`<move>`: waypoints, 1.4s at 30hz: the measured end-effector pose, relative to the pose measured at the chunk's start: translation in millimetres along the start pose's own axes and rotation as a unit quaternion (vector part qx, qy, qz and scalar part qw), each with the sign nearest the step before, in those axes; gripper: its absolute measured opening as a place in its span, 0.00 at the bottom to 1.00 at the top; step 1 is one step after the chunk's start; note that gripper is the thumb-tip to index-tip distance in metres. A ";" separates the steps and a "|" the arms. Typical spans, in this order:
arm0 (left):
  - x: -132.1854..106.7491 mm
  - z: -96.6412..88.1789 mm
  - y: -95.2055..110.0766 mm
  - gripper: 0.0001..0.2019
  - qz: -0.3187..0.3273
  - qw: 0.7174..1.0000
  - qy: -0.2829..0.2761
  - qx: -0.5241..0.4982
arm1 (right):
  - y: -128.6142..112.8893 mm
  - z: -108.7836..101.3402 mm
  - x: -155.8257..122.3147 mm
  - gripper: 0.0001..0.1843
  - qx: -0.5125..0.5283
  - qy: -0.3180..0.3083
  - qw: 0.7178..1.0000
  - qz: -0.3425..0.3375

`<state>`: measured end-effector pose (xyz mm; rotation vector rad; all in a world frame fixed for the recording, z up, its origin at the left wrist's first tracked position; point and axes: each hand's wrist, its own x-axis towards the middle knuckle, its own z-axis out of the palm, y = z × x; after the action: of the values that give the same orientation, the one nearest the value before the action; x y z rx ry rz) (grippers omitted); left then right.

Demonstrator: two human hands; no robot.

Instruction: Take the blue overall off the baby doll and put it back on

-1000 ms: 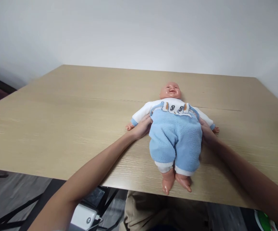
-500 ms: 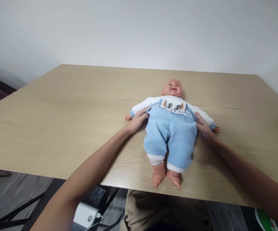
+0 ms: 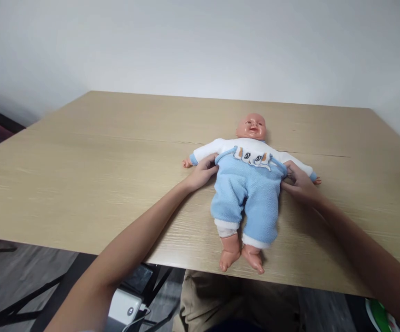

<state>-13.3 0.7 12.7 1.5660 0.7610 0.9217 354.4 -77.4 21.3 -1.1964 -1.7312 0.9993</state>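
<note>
A baby doll (image 3: 251,127) lies on its back on the table, its head away from me and its bare feet near the front edge. It wears a white long-sleeved top and light blue fleece overalls (image 3: 246,189) with an animal face on the bib. My left hand (image 3: 203,173) is closed on the overalls' side edge at the doll's waist, fingertips partly hidden by the cloth. On the opposite side, my right hand (image 3: 298,184) pinches the other side edge near the strap. The waist of the overalls is stretched outward between both hands.
The wooden table (image 3: 82,175) has a seam running across it and meets a pale wall (image 3: 200,50) at the back. Below the front edge are a white power bank (image 3: 124,306) with a cable, black metal legs and my trousers (image 3: 214,304). A green and white object (image 3: 379,316) is at lower right.
My right hand has moved a little outward to the right, pulling the overalls' side edge with it. The doll's upper body appears shifted slightly right. My left hand keeps its grip.
</note>
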 end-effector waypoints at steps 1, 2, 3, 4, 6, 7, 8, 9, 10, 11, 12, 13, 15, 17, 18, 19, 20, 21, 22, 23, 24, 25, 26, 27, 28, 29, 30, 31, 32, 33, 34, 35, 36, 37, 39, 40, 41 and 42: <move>-0.5 0.1 0.9 0.10 -0.009 1.000 0.002 -0.013 | -0.3 -2.1 -1.3 0.17 -0.003 0.001 1.000 0.002; -1.0 0.3 2.1 0.10 -0.017 1.000 0.005 -0.026 | -0.5 -3.1 -1.9 0.17 0.003 0.002 1.000 0.006; -1.5 0.6 3.5 0.10 -0.023 0.999 0.008 -0.035 | -0.3 -3.1 -1.9 0.17 0.015 0.001 1.000 0.012; -1.9 1.0 5.0 0.10 -0.027 0.999 0.010 -0.041 | 0.1 -2.2 -1.2 0.18 0.032 0.000 0.999 0.019; -2.3 1.8 7.4 0.10 -0.031 0.999 0.014 -0.042 | 1.2 1.2 1.5 0.19 0.073 -0.002 0.997 0.034; -2.3 2.2 8.1 0.09 -0.033 0.999 0.015 -0.040 | 1.6 3.2 3.1 0.20 0.092 -0.003 0.995 0.042; -2.2 2.6 8.2 0.09 -0.035 0.999 0.017 -0.037 | 1.8 5.1 4.6 0.21 0.106 -0.002 0.993 0.049; -1.9 2.8 7.6 0.09 -0.038 0.999 0.020 -0.034 | 1.7 6.8 5.8 0.22 0.114 -0.001 0.992 0.056; -1.5 3.0 6.5 0.09 -0.040 0.998 0.024 -0.036 | 1.3 8.2 6.6 0.22 0.117 0.000 0.991 0.062; -1.0 3.1 4.9 0.09 -0.040 0.998 0.031 -0.044 | 0.7 9.3 6.9 0.21 0.115 0.004 0.991 0.065; -0.5 3.2 3.1 0.08 -0.039 0.997 0.038 -0.061 | 0.0 10.2 6.9 0.21 0.111 0.010 0.992 0.066; 0.0 3.2 1.2 0.08 -0.036 0.995 0.044 -0.083 | -0.7 10.7 6.4 0.19 0.104 0.019 0.992 0.065; 0.3 3.3 -1.4 0.09 -0.025 0.991 0.052 -0.125 | -1.8 11.5 4.7 0.15 0.095 0.045 0.993 0.059; -0.5 4.0 -1.6 0.11 -0.010 0.991 0.059 -0.120 | -2.5 12.3 2.6 0.11 0.100 0.072 0.991 0.053; -1.3 4.8 -0.7 0.13 -0.001 0.993 0.062 -0.101 | -3.1 13.0 1.6 0.10 0.111 0.081 0.989 0.051; -2.2 5.9 0.5 0.16 0.010 0.995 0.065 -0.080 | -4.1 13.9 0.7 0.09 0.125 0.088 0.987 0.050; -3.2 7.3 1.8 0.18 0.021 0.996 0.069 -0.061 | -5.8 15.0 0.1 0.09 0.139 0.094 0.984 0.051; -4.0 9.0 3.0 0.20 0.031 0.996 0.073 -0.047 | -8.1 16.3 -0.2 0.09 0.150 0.099 0.982 0.054; -4.6 10.7 3.9 0.23 0.040 0.995 0.078 -0.039 | -11.0 17.7 0.2 0.09 0.156 0.103 0.981 0.058; -4.9 12.4 4.3 0.24 0.049 0.994 0.088 -0.032 | -14.2 19.2 1.4 0.10 0.157 0.108 0.980 0.059; -4.9 13.8 4.3 0.26 0.057 0.993 0.102 -0.022 | -17.5 20.5 3.5 0.11 0.156 0.111 0.980 0.058; -4.7 14.9 3.9 0.27 0.066 0.991 0.120 -0.009 | -20.7 21.5 6.6 0.12 0.156 0.110 0.980 0.056; -4.4 15.5 3.3 0.27 0.075 0.988 0.138 0.004 | -23.5 22.1 10.8 0.13 0.157 0.106 0.980 0.056; -4.0 15.8 2.5 0.27 0.084 0.984 0.154 0.014 | -26.0 22.2 16.0 0.13 0.158 0.100 0.981 0.059; -3.6 15.7 1.8 0.27 0.094 0.981 0.168 0.021 | -28.2 21.7 21.9 0.13 0.156 0.091 0.981 0.064; -3.4 15.4 1.1 0.27 0.101 0.979 0.178 0.023 | -30.3 20.7 28.4 0.13 0.153 0.082 0.982 0.072; -3.3 14.9 0.6 0.27 0.106 0.977 0.184 0.020 | -32.6 19.2 35.3 0.13 0.150 0.072 0.983 0.081; -3.3 14.5 0.2 0.27 0.108 0.976 0.187 0.017 | -35.3 17.3 42.5 0.14 0.149 0.059 0.983 0.090; -3.5 14.3 -0.1 0.27 0.107 0.976 0.189 0.015 | -38.8 15.3 49.8 0.14 0.151 0.046 0.983 0.096; -3.7 14.1 -0.3 0.27 0.104 0.976 0.189 0.015 | -43.0 13.4 57.4 0.14 0.154 0.033 0.983 0.098; -4.0 14.2 -0.4 0.27 0.103 0.977 0.189 0.017 | -48.0 12.0 65.4 0.14 0.155 0.023 0.983 0.095; -4.3 14.5 -0.5 0.27 0.103 0.976 0.189 0.021 | -53.6 11.3 74.0 0.14 0.151 0.017 0.985 0.086; -4.6 14.8 -0.6 0.27 0.105 0.976 0.191 0.027 | -59.6 11.6 83.4 0.15 0.138 0.015 0.988 0.070; -4.9 15.3 -0.7 0.26 0.107 0.975 0.194 0.034 | -65.8 13.1 93.8 0.15 0.119 0.018 0.992 0.048; -5.7 16.2 -1.0 0.25 0.115 0.972 0.200 0.050 | -77.4 20.5 117.1 0.18 0.066 0.025 0.998 0.003; -6.2 16.7 -1.1 0.24 0.120 0.970 0.202 0.059 | -82.6 26.4 129.7 0.19 0.030 0.024 0.999 -0.016; -6.9 17.1 -1.1 0.23 0.127 0.969 0.203 0.068 | -87.2 33.6 142.5 0.20 -0.014 0.021 0.999 -0.029; -7.6 17.5 -1.1 0.22 0.136 0.967 0.203 0.076 | -91.2 41.9 155.1 0.21 -0.071 0.012 0.997 -0.038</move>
<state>-1.7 -14.0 8.9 1.6635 0.9344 1.4454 248.2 41.6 114.5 -1.2160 -1.8390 0.8249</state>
